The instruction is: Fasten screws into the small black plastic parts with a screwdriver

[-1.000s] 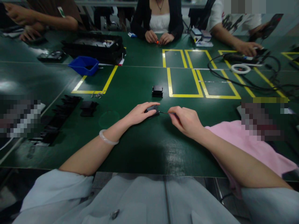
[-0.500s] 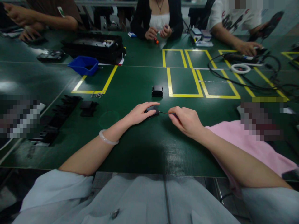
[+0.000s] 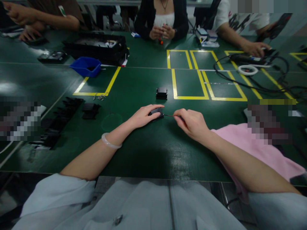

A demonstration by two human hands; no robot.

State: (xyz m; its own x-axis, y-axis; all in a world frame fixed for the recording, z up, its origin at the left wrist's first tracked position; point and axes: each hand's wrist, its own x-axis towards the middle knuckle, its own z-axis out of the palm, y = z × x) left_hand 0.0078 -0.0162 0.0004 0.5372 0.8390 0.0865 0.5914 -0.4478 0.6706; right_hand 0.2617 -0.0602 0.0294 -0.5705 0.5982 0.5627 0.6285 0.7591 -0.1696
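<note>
On the green table, my left hand [image 3: 146,115] is closed around a small black block-shaped part [image 3: 157,115], thumb on the near side and fingers on the far side. My right hand [image 3: 190,123] pinches a thin metal-shafted screwdriver [image 3: 169,115]; its handle is hidden inside my fingers. The shaft lies nearly level, and its tip meets the right end of the black part. Beyond my hands sits a similar black part [image 3: 161,93] with small bright ends.
Left of my hands lie black parts [image 3: 90,111], a row of black pieces [image 3: 59,121] and small screws [image 3: 100,96]. A blue bin [image 3: 85,66] stands farther back. A pink cloth [image 3: 242,140] lies under my right forearm. Co-workers sit opposite; cables [image 3: 220,68] spread at right.
My hands, the black part and the screwdriver stay almost in place, with only a slight shift of my right fingers. Across the table, a co-worker's hands have come closer together.
</note>
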